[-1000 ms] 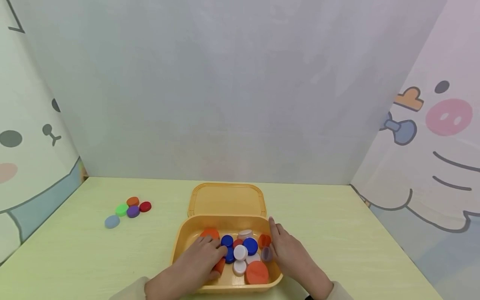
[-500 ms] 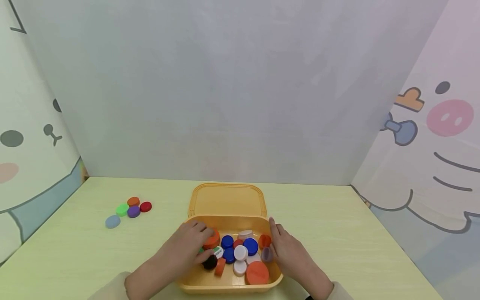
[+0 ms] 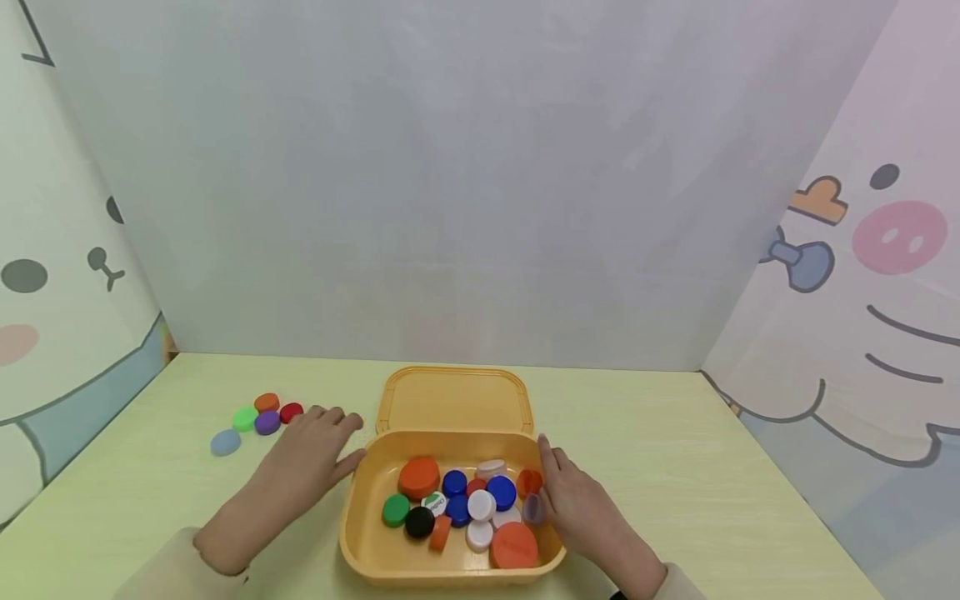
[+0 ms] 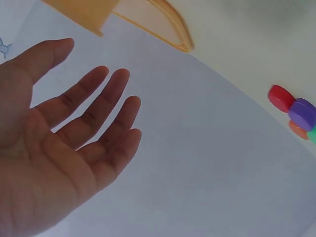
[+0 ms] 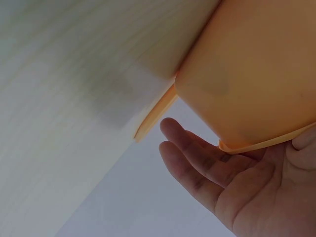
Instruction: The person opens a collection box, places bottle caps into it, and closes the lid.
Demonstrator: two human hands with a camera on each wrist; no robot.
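Note:
My left hand (image 3: 303, 458) hangs over the table just left of the yellow-orange plastic box (image 3: 348, 533), fingers spread and slightly bent. Its palm (image 4: 54, 168) is bare in the left wrist view. My right hand (image 3: 577, 504) rests along the box's right rim, fingers extended outside the wall (image 5: 252, 74); the thumb is hidden. Inside the box lie several bottle caps, among them a green cap (image 3: 396, 510), a black cap (image 3: 420, 522), a large orange cap (image 3: 418, 477), a blue cap (image 3: 500, 492) and a white cap (image 3: 481, 505).
Behind the box lies its matching lid (image 3: 453, 400). A loose group of caps sits on the table at the left: light blue (image 3: 225, 442), green (image 3: 244, 418), purple (image 3: 267, 422), orange (image 3: 267, 403) and red (image 3: 292, 412). A pale curtain (image 3: 450, 208) hangs behind the table.
My left hand has come out of the box and moved left, uncovering the green, black and green-and-white caps. My right hand stays at the rim.

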